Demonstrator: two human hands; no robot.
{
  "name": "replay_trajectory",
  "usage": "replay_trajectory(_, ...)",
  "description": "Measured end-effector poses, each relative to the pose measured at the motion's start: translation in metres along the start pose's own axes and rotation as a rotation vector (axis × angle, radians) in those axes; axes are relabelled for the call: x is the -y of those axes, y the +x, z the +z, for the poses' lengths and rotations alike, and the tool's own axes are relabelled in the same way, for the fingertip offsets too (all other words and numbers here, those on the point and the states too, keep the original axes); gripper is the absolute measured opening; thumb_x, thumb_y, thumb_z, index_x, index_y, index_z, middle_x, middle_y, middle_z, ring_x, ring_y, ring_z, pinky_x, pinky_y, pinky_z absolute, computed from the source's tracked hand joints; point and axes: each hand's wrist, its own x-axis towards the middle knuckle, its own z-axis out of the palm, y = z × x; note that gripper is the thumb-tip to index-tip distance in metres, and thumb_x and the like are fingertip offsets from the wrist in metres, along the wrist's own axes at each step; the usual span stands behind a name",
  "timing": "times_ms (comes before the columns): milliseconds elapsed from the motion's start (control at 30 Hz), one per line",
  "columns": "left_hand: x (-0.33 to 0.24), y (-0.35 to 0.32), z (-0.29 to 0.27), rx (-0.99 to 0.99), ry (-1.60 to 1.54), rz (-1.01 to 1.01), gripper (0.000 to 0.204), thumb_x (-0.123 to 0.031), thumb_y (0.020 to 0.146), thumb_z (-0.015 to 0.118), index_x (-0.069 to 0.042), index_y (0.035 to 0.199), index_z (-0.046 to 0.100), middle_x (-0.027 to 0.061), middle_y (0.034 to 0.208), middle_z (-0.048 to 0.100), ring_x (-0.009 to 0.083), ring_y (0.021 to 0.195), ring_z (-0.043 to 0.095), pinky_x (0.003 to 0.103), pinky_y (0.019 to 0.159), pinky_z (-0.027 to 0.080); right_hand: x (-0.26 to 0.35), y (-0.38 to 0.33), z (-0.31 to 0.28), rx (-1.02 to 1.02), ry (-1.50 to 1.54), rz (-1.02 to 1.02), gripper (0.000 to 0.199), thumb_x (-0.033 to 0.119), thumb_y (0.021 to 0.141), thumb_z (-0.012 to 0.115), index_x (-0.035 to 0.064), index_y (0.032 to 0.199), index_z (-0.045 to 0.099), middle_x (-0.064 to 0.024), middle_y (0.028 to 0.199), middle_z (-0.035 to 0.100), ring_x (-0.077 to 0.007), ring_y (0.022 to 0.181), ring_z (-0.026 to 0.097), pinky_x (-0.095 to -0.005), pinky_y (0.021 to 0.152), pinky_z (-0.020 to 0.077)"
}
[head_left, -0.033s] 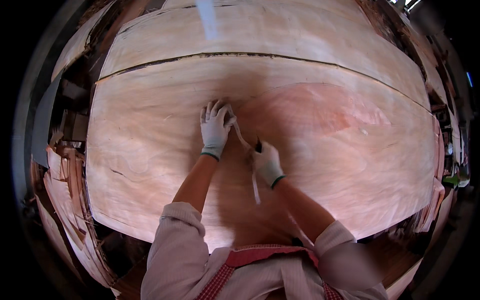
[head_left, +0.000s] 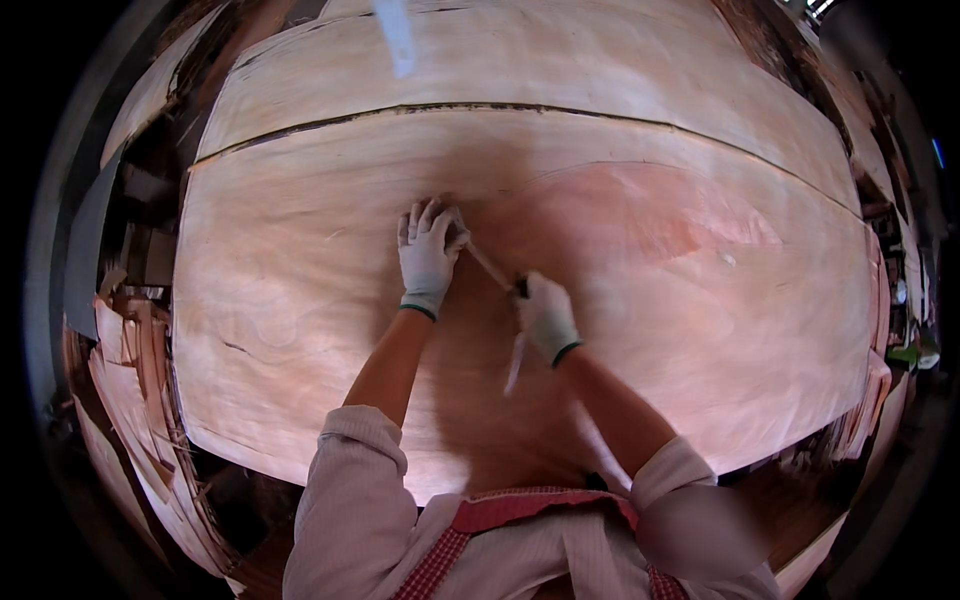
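My left hand (head_left: 427, 258), in a white glove with a green cuff, rests on a broad pale wood veneer sheet (head_left: 300, 270). Its thumb and forefinger close on the upper end of a narrow whitish strip (head_left: 490, 264), while the other fingers are bent over the sheet. To the right and nearer me, my gloved right hand (head_left: 548, 315) is closed around a small dark tool (head_left: 521, 287), mostly hidden by the fingers. The strip stretches tight between both hands. A loose tail of it hangs below my right hand.
A dark-edged seam (head_left: 420, 106) separates this sheet from another pale sheet (head_left: 560, 75) behind. A reddish patch (head_left: 640, 215) marks the wood right of centre. Broken veneer pieces (head_left: 135, 400) stack along the left edge, with more at the right.
My right hand has shifted slightly right and nearer me, and the strip between the hands has straightened. Its loose tail has swung. My left hand stays almost in place.
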Motion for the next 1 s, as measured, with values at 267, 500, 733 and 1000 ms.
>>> replay_trajectory(267, -0.124, 0.041, 0.033, 0.096, -0.116, 0.060, 0.042, -0.023, 0.091, 0.053, -0.004, 0.129, 0.050, 0.0159, 0.135, 0.050, 0.0350, 0.133, 0.038, 0.048, 0.111, 0.027, -0.021, -0.036, -0.108, -0.022, 0.554, 0.450, 0.017, 0.018, 0.089, 0.063, 0.0016, 0.085, 0.063, -0.0050, 0.071, 0.062, -0.0111, 0.056, 0.055, -0.0264, 0.050, 0.0429)
replay_trajectory(500, -0.186, 0.025, 0.103, 0.184, 0.143, 0.171, 0.061, -0.040, 0.097, 0.042, -0.004, 0.145, 0.033, 0.0124, 0.152, 0.033, 0.0276, 0.141, 0.027, 0.047, 0.117, 0.013, -0.068, -0.008, -0.171, -0.078, -0.381, 0.009, 0.019, 0.015, 0.086, 0.064, -0.0037, 0.090, 0.062, -0.0083, 0.069, 0.062, -0.0148, 0.058, 0.057, -0.0310, 0.054, 0.0470)
replay_trajectory(733, -0.256, -0.005, 0.103, 0.517, 0.100, 0.741, 0.056, -0.037, 0.095, 0.047, -0.001, 0.138, 0.044, 0.0128, 0.149, 0.038, 0.0258, 0.140, 0.030, 0.038, 0.119, 0.017, -0.105, 0.021, -0.229, -0.203, -0.047, 0.086, 0.016, 0.014, 0.083, 0.062, 0.0025, 0.095, 0.064, -0.0193, 0.077, 0.065, -0.0317, 0.068, 0.063, -0.0388, 0.063, 0.0497)
replay_trajectory(1000, -0.348, -0.001, 0.052, 0.670, -0.923, -0.156, 0.034, -0.021, 0.096, 0.054, 0.000, 0.122, 0.055, 0.0126, 0.128, 0.056, 0.0231, 0.122, 0.051, 0.036, 0.104, 0.040, -0.060, -0.020, -0.364, -0.024, -0.192, -0.002, 0.018, 0.018, 0.088, 0.065, 0.0018, 0.088, 0.057, -0.0188, 0.082, 0.065, -0.0369, 0.074, 0.061, -0.0408, 0.067, 0.0492)
